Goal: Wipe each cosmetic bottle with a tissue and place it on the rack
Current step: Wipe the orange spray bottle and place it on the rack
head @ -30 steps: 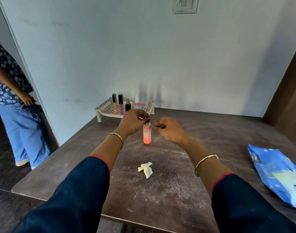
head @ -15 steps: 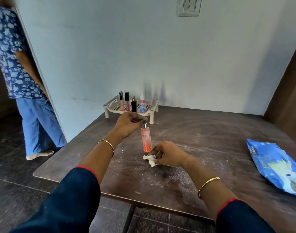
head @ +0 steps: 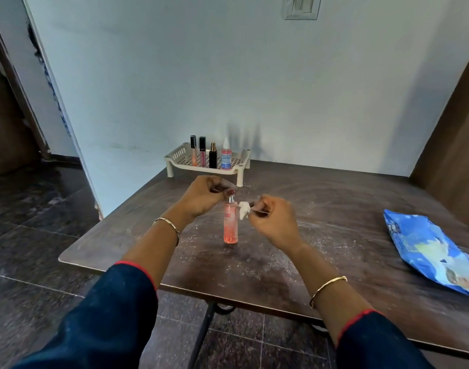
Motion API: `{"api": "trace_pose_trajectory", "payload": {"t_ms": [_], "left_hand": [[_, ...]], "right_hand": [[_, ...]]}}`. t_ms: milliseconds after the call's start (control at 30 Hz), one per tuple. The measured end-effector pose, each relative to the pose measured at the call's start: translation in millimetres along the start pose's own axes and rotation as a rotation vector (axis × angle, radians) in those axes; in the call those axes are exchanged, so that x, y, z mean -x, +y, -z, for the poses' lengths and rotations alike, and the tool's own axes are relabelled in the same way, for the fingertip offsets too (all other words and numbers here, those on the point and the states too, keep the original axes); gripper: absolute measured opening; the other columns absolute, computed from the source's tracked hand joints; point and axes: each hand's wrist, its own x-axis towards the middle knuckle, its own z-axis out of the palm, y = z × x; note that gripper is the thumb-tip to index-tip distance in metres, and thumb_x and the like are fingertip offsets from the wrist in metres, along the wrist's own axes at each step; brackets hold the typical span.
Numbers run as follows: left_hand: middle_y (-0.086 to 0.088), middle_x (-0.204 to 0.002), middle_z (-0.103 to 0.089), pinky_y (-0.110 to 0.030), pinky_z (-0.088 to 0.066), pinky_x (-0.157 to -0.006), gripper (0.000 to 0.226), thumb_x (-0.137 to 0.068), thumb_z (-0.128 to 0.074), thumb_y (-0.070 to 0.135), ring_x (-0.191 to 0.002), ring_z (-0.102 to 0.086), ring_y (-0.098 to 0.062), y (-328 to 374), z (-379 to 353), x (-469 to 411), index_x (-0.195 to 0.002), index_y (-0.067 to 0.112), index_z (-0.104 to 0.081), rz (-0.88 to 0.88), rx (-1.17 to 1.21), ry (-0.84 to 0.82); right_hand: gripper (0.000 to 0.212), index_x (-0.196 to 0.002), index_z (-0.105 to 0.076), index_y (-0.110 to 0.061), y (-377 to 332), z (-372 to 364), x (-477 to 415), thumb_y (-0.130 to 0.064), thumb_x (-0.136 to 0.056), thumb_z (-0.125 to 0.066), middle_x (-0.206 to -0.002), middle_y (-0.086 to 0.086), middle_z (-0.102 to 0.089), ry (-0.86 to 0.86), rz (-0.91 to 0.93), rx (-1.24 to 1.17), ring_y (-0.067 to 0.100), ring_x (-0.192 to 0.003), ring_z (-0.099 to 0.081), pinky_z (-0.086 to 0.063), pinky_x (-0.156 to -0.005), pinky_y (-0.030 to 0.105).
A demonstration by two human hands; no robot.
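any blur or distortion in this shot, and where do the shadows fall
Head view: wide-angle bending bows the wall edges and the table; slight motion blur on the right hand and its tissue, while the left hand and the pink bottle stay fairly crisp; soft smeared shadows of the rack bottles rise on the wall; no harsh glare.

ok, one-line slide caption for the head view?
Left hand steadies pink bottle on table; right hand brings tissue to it.
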Motion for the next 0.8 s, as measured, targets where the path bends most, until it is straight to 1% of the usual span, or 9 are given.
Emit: {"api": "trace_pose_trajectory", "payload": {"t_ms": [67, 133, 200, 267, 400, 533, 633, 733, 800], "left_hand": [[-0.003, -0.096, -0.073, -0.009, -0.047, -0.076, 0.016, -0.085, -0.068, 0.007, -0.084, -0.062, -0.002, 1, 0, 0, -0.100, 0.008, -0.073, -0.006, -0.005, -0.022], [-0.002, -0.098, -0.073, -0.010, -0.048, -0.078, 0.016, -0.086, -0.066, 0.005, -0.091, -0.064, -0.005, 1, 1, 1, -0.100, 0.009, -0.073, -0.004, -0.001, -0.035], [-0.002, -0.099, -0.073, -0.012, -0.050, -0.082, 0.017, -0.086, -0.066, 0.003, -0.094, -0.065, -0.009, 2, 1, 3, -0.100, 0.009, -0.073, -0.001, 0.035, -0.032], [-0.003, -0.096, -0.073, -0.015, -0.051, -0.084, 0.017, -0.086, -0.064, 0.001, -0.092, -0.065, -0.010, 3, 0, 5, -0.101, 0.006, -0.072, -0.001, 0.088, -0.026], [-0.014, -0.096, -0.070, -0.020, -0.056, -0.078, 0.020, -0.089, -0.059, -0.003, -0.087, -0.064, -0.015, 6, -5, 7, -0.107, -0.003, -0.067, 0.042, 0.200, -0.041], [-0.022, -0.102, -0.069, -0.020, -0.057, -0.075, 0.019, -0.088, -0.062, 0.001, -0.087, -0.065, -0.017, 7, -11, 7, -0.106, -0.001, -0.068, 0.074, 0.190, -0.007], [-0.022, -0.100, -0.070, -0.024, -0.058, -0.076, 0.019, -0.084, -0.069, 0.004, -0.085, -0.065, -0.017, 7, -13, 5, -0.102, 0.000, -0.070, 0.060, 0.153, 0.008], [-0.024, -0.095, -0.070, -0.034, -0.055, -0.081, 0.017, -0.081, -0.071, 0.003, -0.081, -0.062, -0.020, 8, -15, 3, -0.098, 0.002, -0.071, 0.059, 0.137, 0.019], [-0.021, -0.090, -0.070, -0.030, -0.056, -0.077, 0.016, -0.081, -0.071, 0.001, -0.077, -0.062, -0.018, 8, -16, 3, -0.096, 0.001, -0.071, 0.069, 0.157, 0.026]], "right_hand": [[0.023, -0.064, -0.055, -0.015, -6, 0, -3, -0.003, -0.074, -0.071, -0.070, 0.001, -0.063, 0.090, -0.022, -0.022, 0.014, -0.070, -0.062, -0.051, -0.061, 0.021], [0.026, -0.068, -0.053, -0.019, -11, -1, -5, -0.002, -0.075, -0.071, -0.071, -0.003, -0.059, 0.128, -0.035, -0.027, 0.010, -0.068, -0.059, -0.046, -0.057, 0.012], [0.022, -0.078, -0.056, -0.018, -14, -4, -7, 0.000, -0.077, -0.069, -0.079, -0.004, -0.061, 0.110, -0.005, -0.015, 0.010, -0.072, -0.059, -0.047, -0.063, 0.011], [0.019, -0.084, -0.060, -0.016, -15, -9, -6, 0.001, -0.078, -0.066, -0.084, -0.002, -0.063, 0.100, 0.063, 0.030, 0.012, -0.076, -0.060, -0.051, -0.069, 0.021], [0.018, -0.092, -0.070, -0.010, -18, -12, 0, 0.002, -0.079, -0.066, -0.092, -0.004, -0.058, 0.098, 0.187, 0.154, 0.003, -0.077, -0.052, -0.045, -0.072, 0.009], [0.017, -0.101, -0.069, -0.008, -10, -15, 2, -0.006, -0.085, -0.065, -0.101, 0.002, -0.060, 0.056, 0.216, 0.260, 0.016, -0.089, -0.059, -0.054, -0.083, 0.034], [0.016, -0.103, -0.068, -0.008, -9, -16, 8, -0.013, -0.090, -0.058, -0.101, 0.002, -0.057, 0.026, 0.286, 0.331, 0.016, -0.087, -0.056, -0.052, -0.081, 0.034], [0.019, -0.103, -0.067, -0.007, -12, -16, 14, -0.010, -0.092, -0.052, -0.097, 0.007, -0.056, 0.035, 0.394, 0.427, 0.019, -0.082, -0.055, -0.049, -0.071, 0.033], [0.020, -0.105, -0.067, -0.007, -11, -16, 15, -0.008, -0.091, -0.052, -0.094, 0.009, -0.058, 0.034, 0.436, 0.486, 0.023, -0.076, -0.057, -0.050, -0.064, 0.034]]}}
